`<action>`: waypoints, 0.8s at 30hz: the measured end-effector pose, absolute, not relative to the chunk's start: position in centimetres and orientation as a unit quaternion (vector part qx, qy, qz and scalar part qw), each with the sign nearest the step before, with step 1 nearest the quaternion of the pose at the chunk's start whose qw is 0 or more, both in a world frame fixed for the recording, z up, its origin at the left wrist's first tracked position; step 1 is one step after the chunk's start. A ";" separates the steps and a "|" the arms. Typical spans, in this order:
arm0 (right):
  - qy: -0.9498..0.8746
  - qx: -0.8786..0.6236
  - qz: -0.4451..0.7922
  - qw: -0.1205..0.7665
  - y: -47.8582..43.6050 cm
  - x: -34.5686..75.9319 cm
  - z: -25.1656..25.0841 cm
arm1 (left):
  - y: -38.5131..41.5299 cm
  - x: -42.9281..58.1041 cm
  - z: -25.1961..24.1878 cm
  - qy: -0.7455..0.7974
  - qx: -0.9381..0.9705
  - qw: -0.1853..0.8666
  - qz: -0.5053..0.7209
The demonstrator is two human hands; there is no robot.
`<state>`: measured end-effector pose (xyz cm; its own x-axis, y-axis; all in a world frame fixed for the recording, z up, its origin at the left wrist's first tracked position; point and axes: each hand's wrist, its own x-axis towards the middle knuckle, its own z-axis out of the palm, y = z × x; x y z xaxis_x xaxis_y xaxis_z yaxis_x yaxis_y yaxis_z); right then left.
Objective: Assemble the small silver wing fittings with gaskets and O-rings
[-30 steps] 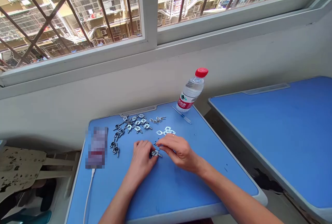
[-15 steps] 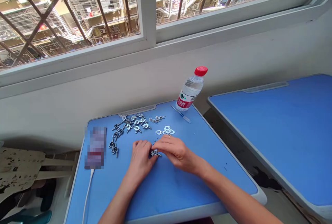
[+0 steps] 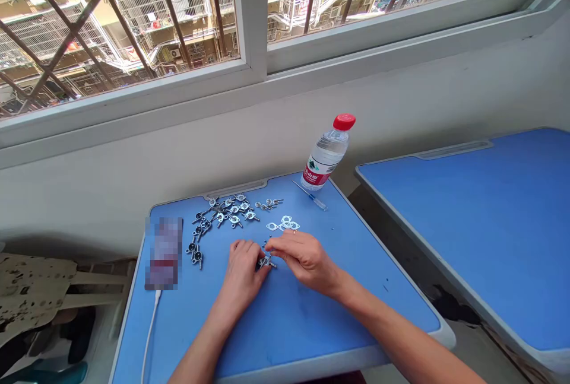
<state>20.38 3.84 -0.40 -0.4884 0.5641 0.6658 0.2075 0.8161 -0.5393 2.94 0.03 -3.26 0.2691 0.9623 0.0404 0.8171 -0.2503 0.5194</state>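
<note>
A small metal fitting (image 3: 266,262) with an eyelet plate lies on the blue table between my hands. My left hand (image 3: 244,264) is closed round its left side, fingers pressed against it. Over the same fitting my right hand (image 3: 301,254) is bent with thumb and forefinger pinched together; what they hold, if anything, is too small to make out. Just beyond my right hand lie flat silvery gasket-like plates (image 3: 285,225). Several similar metal fittings (image 3: 234,210) are grouped at the back left, some with dark round centres (image 3: 197,256). A few slimmer metal pieces (image 3: 269,204) lie behind.
A water bottle (image 3: 327,155) with a red cap stands at the table's back right, beside a thin screwdriver-like tool (image 3: 310,195). A blurred phone-like slab (image 3: 164,253) with a white cable (image 3: 150,336) lies left. A second blue table (image 3: 481,212) is on the right, a window above.
My right hand has shifted slightly to the right over the fitting. My left hand keeps its hold on it.
</note>
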 end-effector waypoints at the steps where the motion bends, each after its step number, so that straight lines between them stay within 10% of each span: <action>1: -0.839 -0.233 0.192 0.452 3.8 20.3 -0.4 | 0.0 2.9 -3.3 0.577 0.770 0.204 0.180; 24: -0.830 -0.184 0.236 0.471 3.7 19.3 -1.6 | 0.1 2.9 -2.7 0.591 0.753 0.231 0.173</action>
